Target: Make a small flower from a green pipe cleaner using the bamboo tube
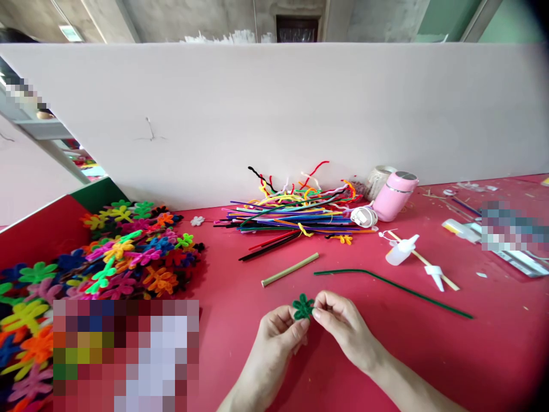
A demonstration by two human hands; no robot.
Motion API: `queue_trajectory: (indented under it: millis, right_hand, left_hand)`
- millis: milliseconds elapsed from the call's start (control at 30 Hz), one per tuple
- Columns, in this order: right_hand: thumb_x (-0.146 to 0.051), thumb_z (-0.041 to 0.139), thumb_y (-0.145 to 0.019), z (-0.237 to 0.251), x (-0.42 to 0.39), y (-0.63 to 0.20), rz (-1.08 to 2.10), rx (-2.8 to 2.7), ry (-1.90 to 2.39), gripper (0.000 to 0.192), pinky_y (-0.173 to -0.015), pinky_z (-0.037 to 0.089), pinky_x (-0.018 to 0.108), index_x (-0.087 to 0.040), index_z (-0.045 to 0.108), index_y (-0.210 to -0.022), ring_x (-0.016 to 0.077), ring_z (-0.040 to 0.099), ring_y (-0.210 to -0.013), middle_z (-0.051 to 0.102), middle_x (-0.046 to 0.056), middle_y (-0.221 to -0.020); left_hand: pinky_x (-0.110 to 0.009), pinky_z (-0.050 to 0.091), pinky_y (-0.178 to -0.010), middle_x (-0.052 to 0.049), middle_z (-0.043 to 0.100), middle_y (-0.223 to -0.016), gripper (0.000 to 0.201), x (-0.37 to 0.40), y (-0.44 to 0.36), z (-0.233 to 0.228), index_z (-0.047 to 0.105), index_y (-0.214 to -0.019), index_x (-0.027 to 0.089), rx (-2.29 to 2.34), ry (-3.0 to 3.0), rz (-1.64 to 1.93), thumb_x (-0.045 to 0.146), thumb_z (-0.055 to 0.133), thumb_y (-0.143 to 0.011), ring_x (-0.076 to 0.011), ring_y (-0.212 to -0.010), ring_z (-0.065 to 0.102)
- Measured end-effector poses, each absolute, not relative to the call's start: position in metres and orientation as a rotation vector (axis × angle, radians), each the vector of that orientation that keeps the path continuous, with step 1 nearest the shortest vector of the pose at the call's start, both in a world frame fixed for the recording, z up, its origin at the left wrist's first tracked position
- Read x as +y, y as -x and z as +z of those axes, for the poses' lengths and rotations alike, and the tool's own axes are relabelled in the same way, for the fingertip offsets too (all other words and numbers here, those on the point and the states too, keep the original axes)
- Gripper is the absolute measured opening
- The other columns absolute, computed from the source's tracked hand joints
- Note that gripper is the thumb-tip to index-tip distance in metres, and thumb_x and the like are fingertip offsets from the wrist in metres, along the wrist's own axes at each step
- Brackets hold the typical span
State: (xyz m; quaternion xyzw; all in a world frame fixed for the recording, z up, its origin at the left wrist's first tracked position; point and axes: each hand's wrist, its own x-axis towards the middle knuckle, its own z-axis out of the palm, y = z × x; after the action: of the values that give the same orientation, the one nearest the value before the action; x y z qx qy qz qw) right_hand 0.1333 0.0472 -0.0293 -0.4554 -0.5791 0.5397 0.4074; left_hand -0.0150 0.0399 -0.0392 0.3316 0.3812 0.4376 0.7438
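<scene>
Left hand: the left hand [279, 327] has thumb and forefinger pinched together on the left edge of a small green pipe-cleaner flower [303, 306], the other fingers curled under.
Right hand: the right hand [338, 318] pinches the same flower from its right side, fingertips closed on a petal (the two hands nearly touch across it).
Hand pose: both forearms come up from the lower edge and meet in the middle, wrists low over the red table [429, 355], knuckles up.
Flower: held just above the tabletop, between the two hands, face towards the person.
Green stem: a long green pipe cleaner [392, 285] lies on the table just beyond the hands, bent once, running off to the right.
Stick: a pale stick [290, 269] lies near it, to the left.
Further back: a bundle of coloured pipe cleaners [295, 214] against the white board, a pink bottle [394, 195] beside it.
Left side: a heap of finished flowers [128, 252] in many colours, well apart from the hands.
</scene>
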Motion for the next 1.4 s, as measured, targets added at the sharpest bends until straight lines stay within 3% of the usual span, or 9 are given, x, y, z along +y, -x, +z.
queue_trajectory:
  millis: [200, 567, 767, 967, 1100, 1400]
  right_hand:
    - [-0.028, 0.046, -0.084, -0.0232, 0.0481, -0.1317, 1.442, -1.472, 1.087, 0.016, -0.06, 0.039, 0.022, -0.015, 0.053, -0.081, 0.0124, 0.048, -0.066, 0.054, 0.001, -0.073]
    - [-0.023, 0.045, -0.084, -0.0205, 0.0483, -0.136, 1.367, -1.641, 1.133, 0.015, -0.061, 0.041, 0.022, -0.014, 0.057, -0.081, 0.0142, 0.054, -0.068, 0.062, 0.003, -0.076]
    - [-0.025, 0.046, -0.084, -0.0222, 0.0504, -0.1348, 1.443, -1.575, 1.093, 0.016, -0.059, 0.039, 0.021, -0.013, 0.056, -0.079, 0.0124, 0.049, -0.065, 0.057, 0.001, -0.071]
    - [-0.031, 0.046, -0.084, -0.027, 0.0532, -0.136, 1.457, -1.508, 1.133, 0.02, -0.049, 0.03, 0.019, -0.014, 0.052, -0.076, 0.0083, 0.035, -0.054, 0.04, -0.004, -0.06]
    - [-0.031, 0.044, -0.085, -0.0296, 0.0539, -0.1382, 1.415, -1.511, 1.186, 0.026, -0.044, 0.023, 0.02, -0.017, 0.041, -0.064, 0.0075, 0.027, -0.049, 0.029, -0.007, -0.055]
    - [-0.026, 0.044, -0.083, -0.0237, 0.0528, -0.1395, 1.435, -1.655, 1.111, 0.023, -0.046, 0.023, 0.021, -0.017, 0.04, -0.063, 0.008, 0.027, -0.052, 0.031, -0.006, -0.058]
  left_hand:
    - [-0.02, 0.026, -0.05, 0.003, 0.045, -0.054, 0.017, 0.0384, 0.0125, -0.0388, 0.058, -0.062, 0.011, 0.937, -0.827, 0.935, 0.024, 0.066, -0.069, -0.0058, -0.051, 0.033]
    - [-0.021, 0.023, -0.049, 0.004, 0.043, -0.051, 0.022, 0.0422, 0.0186, -0.0357, 0.055, -0.058, 0.012, 0.858, -0.833, 0.862, 0.027, 0.069, -0.064, -0.0064, -0.049, 0.031]
    - [-0.022, 0.023, -0.048, 0.002, 0.049, -0.05, 0.021, 0.0434, 0.0205, -0.0376, 0.058, -0.062, 0.011, 0.857, -0.798, 0.812, 0.03, 0.066, -0.067, -0.0064, -0.046, 0.035]
    - [-0.021, 0.024, -0.047, 0.001, 0.051, -0.048, 0.025, 0.0431, 0.017, -0.0323, 0.057, -0.058, 0.012, 0.936, -0.702, 0.86, 0.033, 0.062, -0.071, -0.0063, -0.045, 0.036]
    - [-0.02, 0.024, -0.047, 0.0, 0.053, -0.048, 0.026, 0.0425, 0.018, -0.0325, 0.056, -0.055, 0.012, 0.96, -0.711, 0.896, 0.03, 0.062, -0.072, -0.0061, -0.045, 0.036]
    - [-0.02, 0.025, -0.046, 0.001, 0.049, -0.048, 0.025, 0.0428, 0.0179, -0.0333, 0.058, -0.058, 0.012, 0.942, -0.743, 0.855, 0.032, 0.061, -0.073, -0.0063, -0.045, 0.036]
